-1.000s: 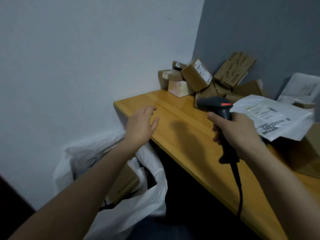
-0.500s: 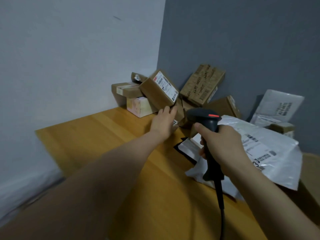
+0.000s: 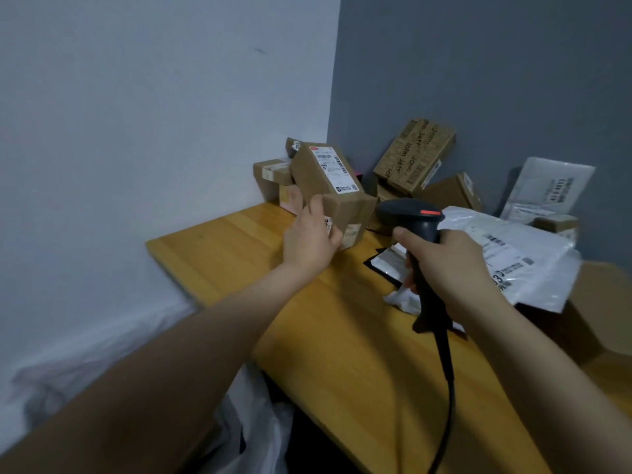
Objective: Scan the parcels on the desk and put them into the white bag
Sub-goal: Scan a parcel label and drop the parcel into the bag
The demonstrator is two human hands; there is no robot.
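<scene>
My left hand [image 3: 309, 237] grips the near end of a long brown cardboard parcel [image 3: 333, 186] with a white shipping label on top, tilted up off the wooden desk [image 3: 342, 319]. My right hand [image 3: 444, 258] holds a black handheld barcode scanner [image 3: 415, 227] by its handle, its head just right of that parcel and its cable hanging down. More cardboard parcels [image 3: 415, 157] are piled in the desk's far corner. The white bag [image 3: 253, 415] lies below the desk's left edge, mostly hidden by my left arm.
White plastic mailers [image 3: 513, 254] with labels lie on the desk under and right of my right hand. Another mailer [image 3: 550, 186] leans on the grey wall. A large brown box [image 3: 602, 302] stands at the right edge. A white wall bounds the left.
My left hand reached from above the bag to the corner pile and took hold of the long labelled parcel, pulling it nearer. The view swung towards the desk. The scanner stayed in my right hand.
</scene>
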